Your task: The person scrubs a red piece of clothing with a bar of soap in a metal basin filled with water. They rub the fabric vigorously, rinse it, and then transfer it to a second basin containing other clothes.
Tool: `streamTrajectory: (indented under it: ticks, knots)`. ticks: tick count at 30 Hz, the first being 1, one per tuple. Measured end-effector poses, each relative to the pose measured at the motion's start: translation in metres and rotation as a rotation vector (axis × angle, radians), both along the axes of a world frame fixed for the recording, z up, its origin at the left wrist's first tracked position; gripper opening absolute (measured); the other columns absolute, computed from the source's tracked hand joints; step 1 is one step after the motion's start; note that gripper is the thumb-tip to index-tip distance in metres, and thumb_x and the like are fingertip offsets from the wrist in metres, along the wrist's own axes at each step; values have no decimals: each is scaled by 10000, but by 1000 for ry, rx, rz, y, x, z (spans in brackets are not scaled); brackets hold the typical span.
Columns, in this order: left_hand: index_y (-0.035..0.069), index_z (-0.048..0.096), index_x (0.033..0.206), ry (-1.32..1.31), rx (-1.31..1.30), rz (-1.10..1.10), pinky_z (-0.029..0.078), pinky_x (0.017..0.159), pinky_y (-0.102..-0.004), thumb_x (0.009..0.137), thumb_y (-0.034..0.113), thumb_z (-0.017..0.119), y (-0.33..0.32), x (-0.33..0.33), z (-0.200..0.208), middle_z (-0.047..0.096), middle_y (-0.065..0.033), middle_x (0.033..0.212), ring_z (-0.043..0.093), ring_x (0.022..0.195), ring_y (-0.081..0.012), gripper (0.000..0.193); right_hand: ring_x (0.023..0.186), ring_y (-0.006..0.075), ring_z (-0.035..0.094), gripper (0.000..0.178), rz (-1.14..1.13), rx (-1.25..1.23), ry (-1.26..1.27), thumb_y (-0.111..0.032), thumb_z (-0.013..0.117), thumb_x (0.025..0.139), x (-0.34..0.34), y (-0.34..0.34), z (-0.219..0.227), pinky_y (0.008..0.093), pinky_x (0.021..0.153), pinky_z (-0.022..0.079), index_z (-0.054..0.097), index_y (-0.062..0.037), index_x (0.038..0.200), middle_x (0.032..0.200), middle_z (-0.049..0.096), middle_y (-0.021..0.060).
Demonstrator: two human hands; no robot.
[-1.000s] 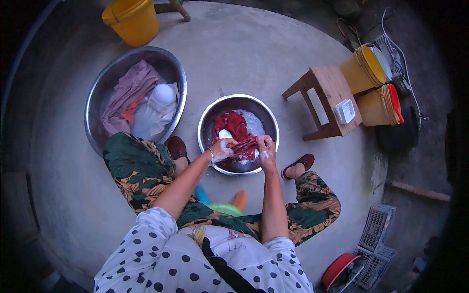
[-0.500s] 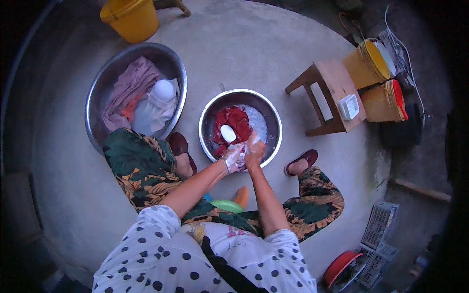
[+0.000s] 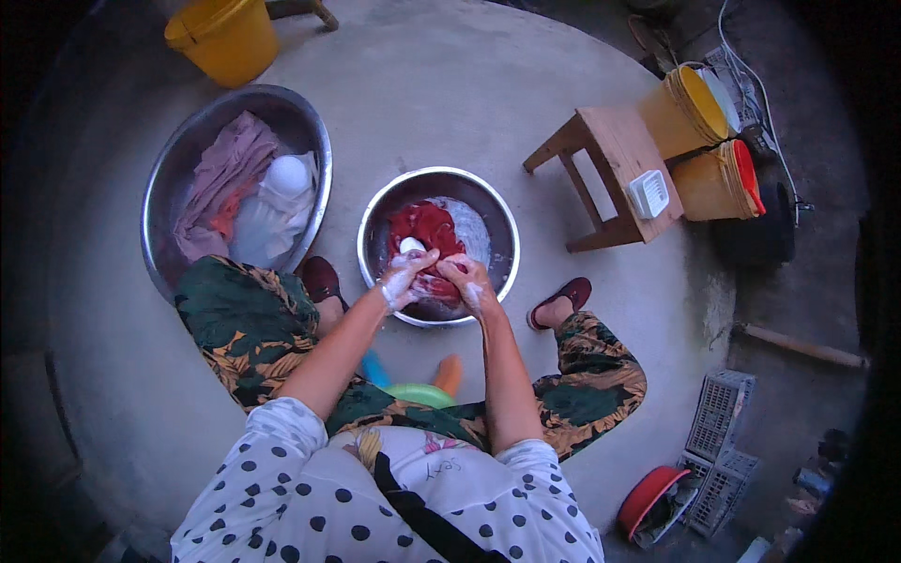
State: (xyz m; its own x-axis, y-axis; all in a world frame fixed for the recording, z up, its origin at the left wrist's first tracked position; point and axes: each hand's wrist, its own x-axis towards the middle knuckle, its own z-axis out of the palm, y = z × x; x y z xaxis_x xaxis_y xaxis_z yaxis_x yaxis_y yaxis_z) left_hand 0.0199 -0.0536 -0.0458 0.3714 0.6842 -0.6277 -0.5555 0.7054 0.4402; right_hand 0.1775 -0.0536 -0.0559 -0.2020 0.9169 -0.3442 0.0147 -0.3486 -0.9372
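A round metal basin (image 3: pixel 510 211) stands on the ground between my feet, with a wet red cloth (image 3: pixel 424 223) and whitish suds in it. Foam coats my left hand (image 3: pixel 402 280), whose fingers are closed on a part of the cloth at the near side. Beside it, my right hand (image 3: pixel 468 278) grips the cloth too, thumb and fingers pinched together. A white bar of soap (image 3: pixel 411 245) lies on the cloth, partly covered by my left fingers.
To the left stands a larger metal tub (image 3: pixel 323 178) with mauve and whitish clothes (image 3: pixel 230 164). A yellow bucket (image 3: pixel 225 42) is behind it. At right, a wooden stool (image 3: pixel 624 150) bears a white soap dish (image 3: pixel 649 194), beside yellow buckets (image 3: pixel 685 113). Grey crates (image 3: pixel 721 413) sit lower right.
My hands have drawn apart, and their fingers have come up over the cloth. The left hand now partly covers the soap. The whole view has shifted slightly.
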Motion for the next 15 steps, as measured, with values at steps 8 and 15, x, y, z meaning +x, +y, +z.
streamTrajectory:
  ticks: [8, 15]
  knots:
    - [13, 521, 1031, 722, 769, -475, 430, 756, -253, 750, 36, 470, -7, -2, -28, 565, -80, 915, 549, 857, -169, 287, 666, 101, 490, 182, -456, 203, -109, -184, 544, 811, 19, 6, -38, 247, 619, 415, 566, -3, 800, 728, 557, 36]
    - [95, 544, 854, 58, -14, 39, 443, 542, -273, 813, 426, 507, 1, 10, 14, 563, -20, 772, 531, 639, -130, 335, 573, 162, 508, 227, -618, 286, -489, -229, 495, 824, -42, -6, 7, 309, 551, 423, 525, -4, 828, 660, 557, 101]
